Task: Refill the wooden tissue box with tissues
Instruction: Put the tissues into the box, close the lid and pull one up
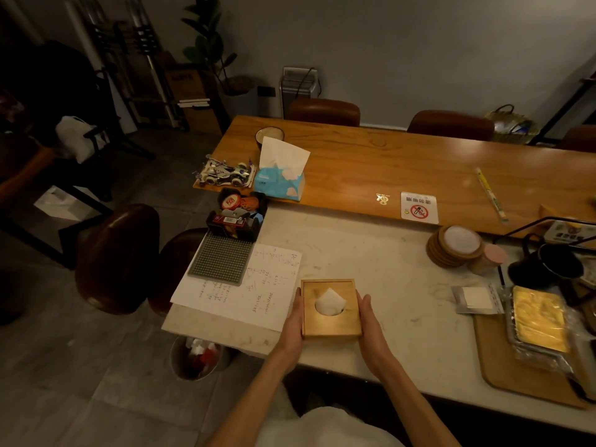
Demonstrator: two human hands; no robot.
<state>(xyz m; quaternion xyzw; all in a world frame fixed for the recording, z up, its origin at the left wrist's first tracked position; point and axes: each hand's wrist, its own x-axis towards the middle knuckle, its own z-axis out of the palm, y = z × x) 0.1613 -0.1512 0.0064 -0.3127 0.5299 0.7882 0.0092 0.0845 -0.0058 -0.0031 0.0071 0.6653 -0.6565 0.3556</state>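
We press our left hand [294,321] at 9 o'clock and right hand [367,321] at 3 o'clock flat against the wooden tissue box [331,307], grasping it, forearms angled inward.

The wooden tissue box [331,321] between my hands is honey-brown, with a white tissue [329,303] in its round opening. Under it the surface [387,285] is pale cream with faint grey veins. The soft tissue pack [279,183] is light blue with pink patches. The sign [419,208] is white with 1 red circle.
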